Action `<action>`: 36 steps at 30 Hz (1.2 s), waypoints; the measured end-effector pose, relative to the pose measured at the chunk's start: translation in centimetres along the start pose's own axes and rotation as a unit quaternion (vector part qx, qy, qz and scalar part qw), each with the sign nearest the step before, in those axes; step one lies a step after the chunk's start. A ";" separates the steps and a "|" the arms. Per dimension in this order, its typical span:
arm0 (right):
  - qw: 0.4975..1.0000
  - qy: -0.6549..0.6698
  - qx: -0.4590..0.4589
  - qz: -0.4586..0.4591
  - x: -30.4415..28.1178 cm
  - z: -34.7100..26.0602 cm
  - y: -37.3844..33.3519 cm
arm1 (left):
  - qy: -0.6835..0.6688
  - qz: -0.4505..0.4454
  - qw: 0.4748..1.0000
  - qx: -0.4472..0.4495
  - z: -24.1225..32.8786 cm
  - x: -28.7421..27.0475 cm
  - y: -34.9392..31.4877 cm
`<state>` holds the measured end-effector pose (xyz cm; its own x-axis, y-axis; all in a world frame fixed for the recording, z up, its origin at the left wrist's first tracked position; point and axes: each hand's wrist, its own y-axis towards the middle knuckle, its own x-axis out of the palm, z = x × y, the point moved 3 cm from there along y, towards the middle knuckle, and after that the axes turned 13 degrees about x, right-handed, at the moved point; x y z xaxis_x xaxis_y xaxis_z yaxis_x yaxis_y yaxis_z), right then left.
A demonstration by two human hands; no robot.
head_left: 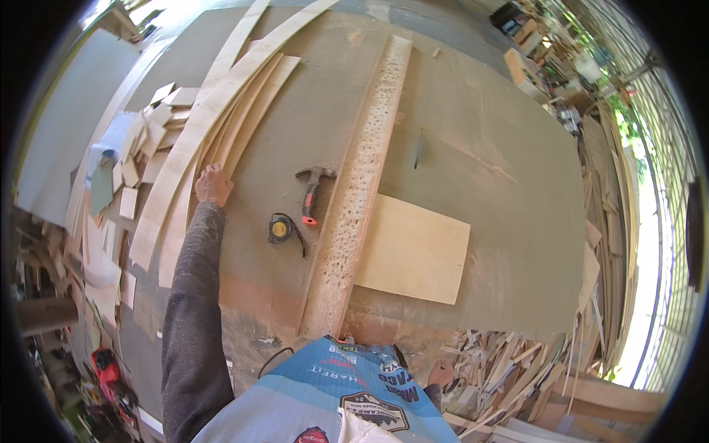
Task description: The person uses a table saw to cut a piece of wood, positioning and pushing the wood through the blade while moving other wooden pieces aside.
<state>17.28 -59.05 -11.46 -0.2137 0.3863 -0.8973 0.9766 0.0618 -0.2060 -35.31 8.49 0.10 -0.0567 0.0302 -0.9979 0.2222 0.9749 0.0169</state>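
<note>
My left hand [214,184] reaches forward on a dark grey sleeve, its fingers curled at the near end of a stack of thin wooden strips [247,111]. Right of it, a claw hammer [311,193] with a black and red handle lies on the table, near a black and yellow tape measure [280,228]. My right hand [442,371] hangs low beside my blue shirt, mostly hidden; its fingers cannot be made out. A long pitted board [362,177] runs lengthwise along the table, and a pale rectangular plywood piece [415,249] lies against its right side.
The large brown tabletop [509,207] bears a thin dark tool [419,150] right of the pitted board. Small wood offcuts [151,133] are heaped at the left, beside long curved strips [173,173]. Scrap wood [509,376] piles up on the floor at the lower right.
</note>
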 end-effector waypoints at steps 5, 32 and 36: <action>0.999 0.026 0.021 0.014 -0.7 -1.2 -2.8 | -0.057 0.011 0.998 0.039 -3.2 0.7 1.4; 0.932 0.319 -0.169 0.006 2.6 -28.3 8.6 | -0.377 0.414 0.817 -0.140 -7.6 -19.9 -3.9; 0.941 0.135 -0.308 -0.039 4.7 -36.4 9.6 | -0.629 0.393 0.652 -0.158 -6.6 -20.0 -8.0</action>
<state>26.56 -23.19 -3.46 -0.3535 0.5734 -0.7391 0.8041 0.5899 0.0731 -42.34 1.53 20.37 0.8415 0.5357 0.0693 -0.5210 0.7709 0.3664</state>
